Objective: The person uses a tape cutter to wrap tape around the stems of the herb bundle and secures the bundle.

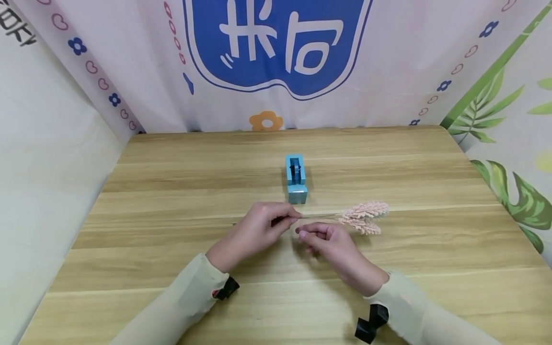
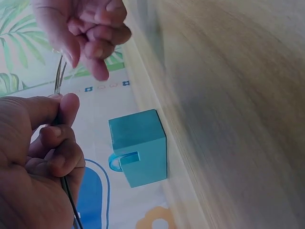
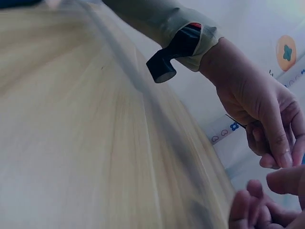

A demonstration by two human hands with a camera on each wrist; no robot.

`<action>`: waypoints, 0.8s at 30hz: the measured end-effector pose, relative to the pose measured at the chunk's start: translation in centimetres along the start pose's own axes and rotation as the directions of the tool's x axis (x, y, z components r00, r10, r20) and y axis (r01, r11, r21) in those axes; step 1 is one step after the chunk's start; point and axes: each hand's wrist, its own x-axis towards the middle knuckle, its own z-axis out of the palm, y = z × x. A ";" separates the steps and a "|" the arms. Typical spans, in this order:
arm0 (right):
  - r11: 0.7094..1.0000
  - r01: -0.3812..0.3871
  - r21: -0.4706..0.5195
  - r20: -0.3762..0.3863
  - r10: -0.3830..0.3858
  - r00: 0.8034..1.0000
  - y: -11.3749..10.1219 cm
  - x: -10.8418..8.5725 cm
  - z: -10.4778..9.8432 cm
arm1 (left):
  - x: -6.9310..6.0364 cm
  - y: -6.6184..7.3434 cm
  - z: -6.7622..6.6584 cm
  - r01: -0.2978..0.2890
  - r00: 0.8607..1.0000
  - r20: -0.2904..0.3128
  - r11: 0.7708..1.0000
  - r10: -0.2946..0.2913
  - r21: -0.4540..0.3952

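Note:
Two pink flower sprigs [image 1: 364,211] point to the right in the head view, above the tabletop. My left hand [image 1: 263,224] pinches their thin stems [image 2: 59,78] between thumb and forefinger; the dark stem ends run back under its palm. Just right of those fingertips is my right hand [image 1: 334,247], its fingers loosely bent. In the left wrist view, the right thumb [image 2: 71,50] lies close to the stems, apart from the other fingers. No held thing shows plainly in that hand. Beyond both hands stands a blue tape dispenser [image 1: 295,177].
The wooden table [image 1: 172,187] has its far edge against a printed cloth [image 1: 146,57] with a blue emblem. White cloth hangs at the left side, and leaf-patterned cloth [image 1: 509,143] at the right. A black wrist camera [image 1: 226,289] sits on the left sleeve.

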 end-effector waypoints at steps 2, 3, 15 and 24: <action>0.995 0.029 -0.100 0.058 -0.023 0.998 -0.1 -0.3 -0.2 | 0.0 -0.1 0.1 -0.006 1.000 0.001 1.000 0.006 -0.003; 0.987 0.056 -0.152 0.098 -0.041 0.994 -0.3 -0.5 -0.3 | 0.0 -0.1 0.1 -0.008 1.000 0.001 1.000 0.008 -0.002; 0.552 0.469 -0.689 0.184 -0.493 0.850 -4.7 -2.5 -1.7 | 0.1 -0.1 0.1 -0.011 1.000 0.002 1.000 0.011 -0.013; 0.189 0.547 -0.816 0.274 -0.706 0.653 -3.9 -0.4 -1.8 | 0.0 0.0 0.1 -0.019 1.000 -0.008 1.000 0.019 -0.007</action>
